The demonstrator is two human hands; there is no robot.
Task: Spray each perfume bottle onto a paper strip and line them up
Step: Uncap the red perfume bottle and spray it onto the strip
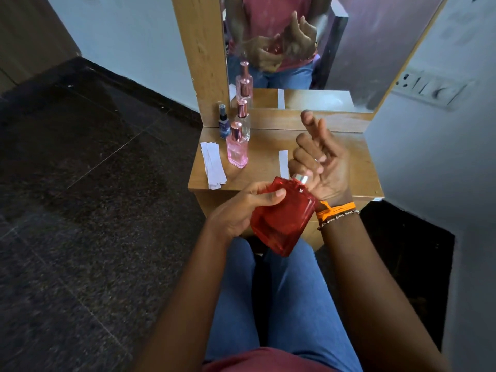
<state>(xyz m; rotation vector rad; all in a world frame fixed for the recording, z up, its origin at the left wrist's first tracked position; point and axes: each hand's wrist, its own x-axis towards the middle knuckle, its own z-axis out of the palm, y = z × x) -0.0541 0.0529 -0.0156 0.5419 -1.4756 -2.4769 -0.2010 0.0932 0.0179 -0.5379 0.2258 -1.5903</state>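
Note:
My left hand [241, 208] grips a red square perfume bottle [284, 218], tilted over my lap just in front of the table edge. The bottle's silver top [300, 179] rests against the edge of my right hand [327, 173], which is palm-up with loosely curled, separated fingers and nothing visible in the palm. A pink bottle [237, 151], a clear bottle with a rose cap [243, 119] and a small dark blue bottle [223, 124] stand at the table's left. Several paper strips [213, 165] lie stacked beside them. One strip [283, 162] lies alone mid-table.
The small wooden table [263, 146] backs onto a mirror [349, 49] in a wooden frame. A wall with a switch panel [429, 89] is close on the right. Dark stone floor [80, 183] lies to the left. My knees are under the table's front edge.

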